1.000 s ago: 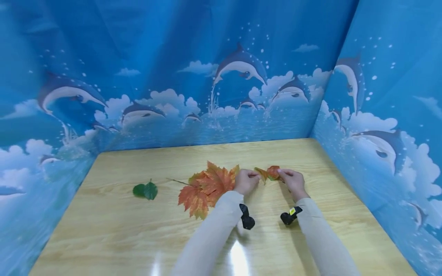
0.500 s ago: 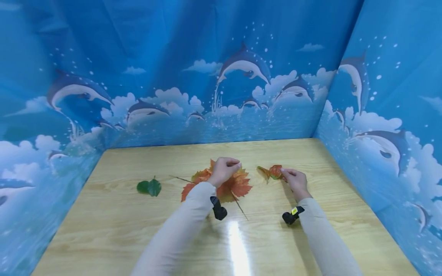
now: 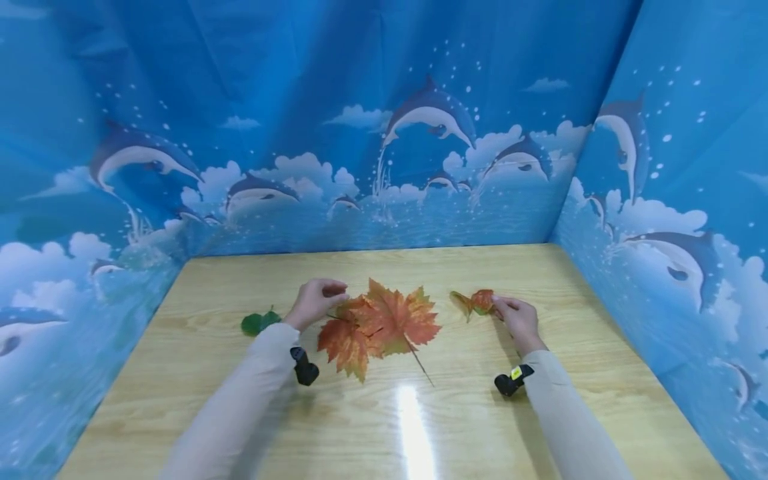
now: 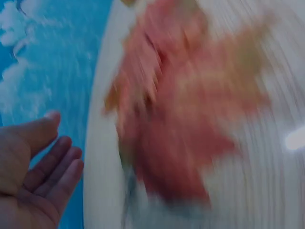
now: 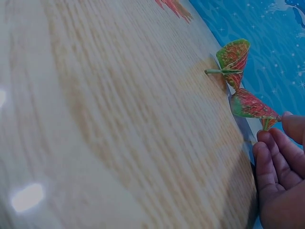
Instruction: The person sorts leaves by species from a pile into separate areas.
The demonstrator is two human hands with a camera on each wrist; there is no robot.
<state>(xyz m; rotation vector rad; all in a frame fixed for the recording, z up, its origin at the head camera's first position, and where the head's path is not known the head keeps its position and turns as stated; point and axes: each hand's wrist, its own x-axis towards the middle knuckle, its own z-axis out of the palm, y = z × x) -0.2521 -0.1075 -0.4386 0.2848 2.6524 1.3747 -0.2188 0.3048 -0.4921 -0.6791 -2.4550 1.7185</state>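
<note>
Wood table (image 3: 336, 427) w/ dolphin backdrop (image 3: 288, 87): R hand (image 3: 519, 322) pinches sm red-green leaf (image 3: 483, 300) at table's R side, L hand (image 3: 313, 304), fingers loose, nothing visibly held, btwn grn leaves (image 3: 253, 325) & lg maple leaves (image 3: 393, 320); prob leaf-arranging, next move prob needs light L pinch.

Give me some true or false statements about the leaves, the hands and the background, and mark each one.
1. The left hand grips the green foliage. False: nothing shows in its grasp.
2. The right hand pinches red-and-green foliage. True.
3. The large orange leaves overlap. True.
4. In the head view, the green foliage lies right of the orange leaves. False: it lies left of them.
5. Dolphins decorate the blue backdrop. True.
</note>
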